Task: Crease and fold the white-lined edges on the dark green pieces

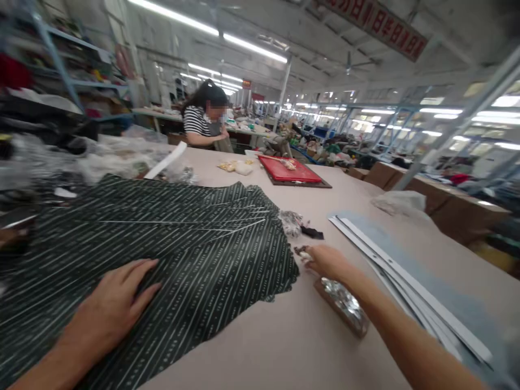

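Observation:
A stack of dark green fabric with pale stripes (195, 238) lies on the beige table (260, 336). My left hand (116, 303) rests flat on the fabric with fingers stretched out. My right hand (325, 261) reaches to the table just right of the fabric's scalloped edge, fingers closed around a small pale item that I cannot make out. A small box of shiny silvery pieces (344, 304) lies under my right forearm. A small clear bag (291, 221) and a black tag (312, 233) sit beyond that hand.
Long white strips (406, 281) lie along the table's right side. A red tray (289, 169) sits at the far end. A person in a striped shirt (201, 119) sits across the table. Plastic bags (109, 154) pile at left; cardboard boxes (447, 203) stand at right.

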{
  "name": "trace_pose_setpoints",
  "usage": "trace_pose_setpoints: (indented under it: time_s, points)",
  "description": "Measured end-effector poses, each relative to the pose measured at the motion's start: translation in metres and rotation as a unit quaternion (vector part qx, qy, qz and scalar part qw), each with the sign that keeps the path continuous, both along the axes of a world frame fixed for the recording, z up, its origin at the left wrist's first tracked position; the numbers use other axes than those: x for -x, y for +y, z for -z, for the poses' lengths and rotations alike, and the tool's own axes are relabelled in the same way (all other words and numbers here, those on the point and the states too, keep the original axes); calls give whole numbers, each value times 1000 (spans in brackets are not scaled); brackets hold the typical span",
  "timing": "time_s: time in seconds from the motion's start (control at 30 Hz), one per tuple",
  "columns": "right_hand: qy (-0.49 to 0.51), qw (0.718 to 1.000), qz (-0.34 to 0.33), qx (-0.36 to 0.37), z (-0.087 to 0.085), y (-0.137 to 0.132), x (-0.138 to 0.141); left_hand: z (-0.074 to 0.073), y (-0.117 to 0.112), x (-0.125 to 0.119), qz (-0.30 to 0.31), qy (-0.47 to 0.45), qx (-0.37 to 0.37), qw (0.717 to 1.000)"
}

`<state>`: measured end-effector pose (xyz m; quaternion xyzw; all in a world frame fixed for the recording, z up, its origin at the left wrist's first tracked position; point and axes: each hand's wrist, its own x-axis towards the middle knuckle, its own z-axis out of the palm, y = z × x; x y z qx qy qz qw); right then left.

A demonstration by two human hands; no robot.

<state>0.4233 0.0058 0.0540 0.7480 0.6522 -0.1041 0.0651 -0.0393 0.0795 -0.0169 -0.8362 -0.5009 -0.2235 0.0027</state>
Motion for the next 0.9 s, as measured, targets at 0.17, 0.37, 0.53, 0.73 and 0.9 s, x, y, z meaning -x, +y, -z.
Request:
trace_pose_setpoints:
  time_s: [0.17,0.37,0.53,0.73,0.9]
  points:
    - [84,994,-50,43,20,33,-23,-30,11,-7,-53,35,55,996]
    - [136,988,-10,76,39,48,-40,-38,11,-15,-56,60,105,991]
    - [155,981,44,108,36,51,-36,-44,13,-23,-59,81,135,986]
    - [116,991,30,66,31,47,-25,-55,-9,-40,-18,137,102,985]
    - [82,996,8,-29,5,29,-22,-62,-29,-34,-4,153,109,982]
